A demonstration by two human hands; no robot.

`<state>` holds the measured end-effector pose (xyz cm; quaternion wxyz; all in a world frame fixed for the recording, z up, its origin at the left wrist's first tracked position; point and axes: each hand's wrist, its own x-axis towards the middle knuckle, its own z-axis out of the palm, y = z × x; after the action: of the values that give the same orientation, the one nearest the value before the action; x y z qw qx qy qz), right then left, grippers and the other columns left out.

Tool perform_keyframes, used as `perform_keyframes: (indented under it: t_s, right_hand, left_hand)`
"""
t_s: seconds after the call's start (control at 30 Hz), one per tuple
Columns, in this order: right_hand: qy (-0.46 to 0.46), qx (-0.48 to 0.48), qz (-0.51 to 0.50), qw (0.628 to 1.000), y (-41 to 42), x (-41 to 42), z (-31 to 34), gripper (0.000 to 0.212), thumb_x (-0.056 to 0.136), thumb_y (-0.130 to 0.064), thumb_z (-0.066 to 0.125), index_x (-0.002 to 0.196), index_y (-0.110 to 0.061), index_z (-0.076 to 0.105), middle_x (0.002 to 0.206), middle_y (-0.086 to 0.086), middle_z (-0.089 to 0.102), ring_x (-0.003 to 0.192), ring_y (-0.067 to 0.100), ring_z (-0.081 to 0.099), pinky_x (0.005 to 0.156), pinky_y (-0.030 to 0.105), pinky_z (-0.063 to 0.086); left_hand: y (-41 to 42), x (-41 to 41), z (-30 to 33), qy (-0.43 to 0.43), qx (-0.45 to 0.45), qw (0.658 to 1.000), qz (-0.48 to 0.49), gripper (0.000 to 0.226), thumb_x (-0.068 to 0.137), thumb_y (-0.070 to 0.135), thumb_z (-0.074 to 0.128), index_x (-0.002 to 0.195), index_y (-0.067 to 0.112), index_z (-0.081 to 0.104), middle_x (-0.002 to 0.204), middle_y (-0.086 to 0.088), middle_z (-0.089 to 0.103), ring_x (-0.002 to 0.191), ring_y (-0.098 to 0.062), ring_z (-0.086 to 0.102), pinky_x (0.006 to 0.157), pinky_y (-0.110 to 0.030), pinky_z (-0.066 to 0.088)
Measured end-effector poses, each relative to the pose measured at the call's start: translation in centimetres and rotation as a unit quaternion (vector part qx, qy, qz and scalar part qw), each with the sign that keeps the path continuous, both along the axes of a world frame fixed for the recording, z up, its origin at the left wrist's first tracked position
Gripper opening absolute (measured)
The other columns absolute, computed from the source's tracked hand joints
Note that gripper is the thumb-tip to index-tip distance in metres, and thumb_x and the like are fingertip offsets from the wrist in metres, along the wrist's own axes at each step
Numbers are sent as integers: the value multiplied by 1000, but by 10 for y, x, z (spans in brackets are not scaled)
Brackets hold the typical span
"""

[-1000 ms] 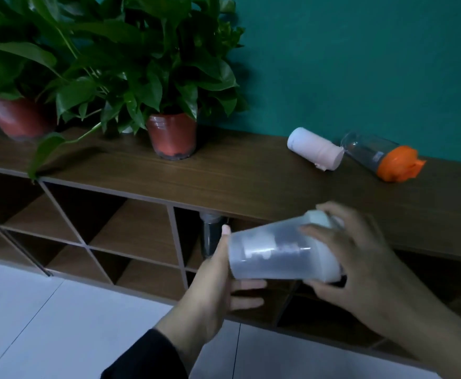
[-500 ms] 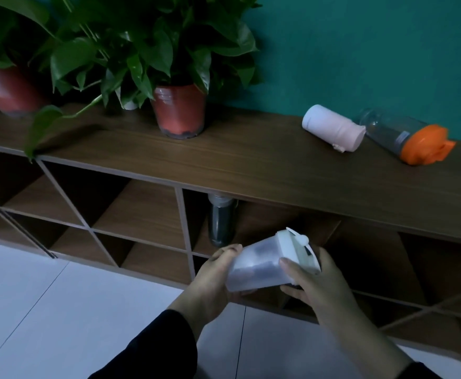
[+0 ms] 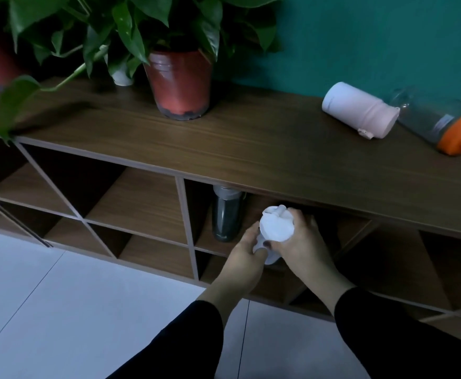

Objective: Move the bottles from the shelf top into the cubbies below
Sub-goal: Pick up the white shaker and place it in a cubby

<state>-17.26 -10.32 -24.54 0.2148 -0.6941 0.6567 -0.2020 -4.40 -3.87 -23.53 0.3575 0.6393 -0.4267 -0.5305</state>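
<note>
Both hands, left hand [image 3: 244, 253] and right hand [image 3: 304, 242], clasped around frosted shaker bottle [image 3: 274, 228], upright at cubby [image 3: 254, 242] mouth beside dark bottle [image 3: 227, 214]. Risk: knocking dark bottle over; lid catching shelf top [image 3: 251, 143] edge.

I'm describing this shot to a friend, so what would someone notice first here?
Both hands, left hand and right hand, grip a white-lidded bottle at the front of an upper cubby, beside a dark bottle standing inside. On the shelf top, a white bottle and an orange-capped clear bottle lie on their sides at right; a red plant pot stands left of them.
</note>
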Motion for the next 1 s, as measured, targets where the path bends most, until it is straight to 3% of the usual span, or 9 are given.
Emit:
perform_keyframes:
  t_s: [0.13, 0.33, 0.43, 0.53, 0.63, 0.7, 0.8, 0.9, 1.0]
  right_hand:
    - [5, -4, -9, 1000, -16, 5, -7, 84, 66, -38, 83, 139, -34, 41, 140, 10, 42, 122, 33, 52, 90, 41, 52]
    - [66, -5, 1, 998, -24, 6, -12, 87, 76, -47, 73, 148, -39, 26, 153, 6, 32, 133, 34, 43, 96, 43, 49]
    - [73, -50, 20, 996, -18, 1, -9, 83, 78, -52, 68, 148, -36, 26, 150, 4, 36, 131, 34, 42, 95, 44, 48]
    - [34, -101, 36, 994, -5, -4, 5, 69, 85, -47, 65, 145, -23, 39, 142, 3, 50, 128, 24, 49, 93, 28, 43]
    - [-65, -140, 95, 983, 27, -20, 19, 50, 94, -37, 57, 140, -18, 51, 137, -4, 59, 127, 10, 53, 98, 18, 43]
    - [-85, -156, 146, 973, 56, -33, 30, 33, 97, -36, 52, 122, -20, 65, 115, -8, 69, 110, 6, 63, 89, 22, 51]
    - [-103, -223, 188, 951, 87, -48, 62, 29, 98, -30, 53, 87, -10, 72, 80, -4, 66, 76, 9, 64, 65, 32, 51]
    - [-154, -277, 139, 938, 91, -65, 115, 32, 97, -28, 54, 79, -7, 70, 74, -3, 64, 69, 10, 62, 63, 25, 49]
    - [-204, -287, 31, 935, 58, -80, 166, 18, 94, -27, 60, 84, -13, 67, 78, -4, 66, 73, 5, 61, 68, 12, 43]
  left_hand:
    - [-18, -4, -9, 48, -7, 999, -1, 65, 96, 15, 48, 155, 34, 32, 146, 9, 54, 135, -12, 48, 113, -32, 38]
    - [-36, -9, -16, 88, -9, 996, 32, 65, 97, 5, 45, 155, 30, 34, 140, 6, 59, 126, -11, 53, 88, -16, 40]
    - [-36, -10, -12, 83, -7, 996, 44, 61, 97, 10, 46, 153, 31, 37, 143, 6, 58, 132, -14, 51, 94, -20, 41]
    - [-29, -12, 0, 53, -7, 995, 87, 55, 101, 19, 45, 155, 27, 34, 145, 5, 53, 134, -20, 51, 105, -30, 42]
    - [-17, -10, 19, -12, -25, 989, 148, 37, 98, 24, 46, 133, 22, 59, 112, -8, 73, 94, -28, 68, 75, -35, 54]
    - [-5, -13, 35, -30, -62, 982, 175, 23, 98, 23, 48, 92, 16, 68, 72, -2, 67, 64, -19, 59, 59, -28, 43]
    - [17, -18, 63, -37, -146, 970, 193, 43, 99, 24, 52, 56, 19, 48, 47, 7, 44, 48, -9, 41, 50, -27, 32]
    - [28, -18, 83, -44, -267, 945, 181, 39, 99, 28, 54, 61, 22, 52, 53, 10, 48, 51, -4, 44, 51, -20, 35]
    - [27, -11, 99, -82, -374, 906, 178, 19, 98, 29, 53, 88, 24, 68, 80, 14, 65, 79, -5, 63, 70, -12, 46]
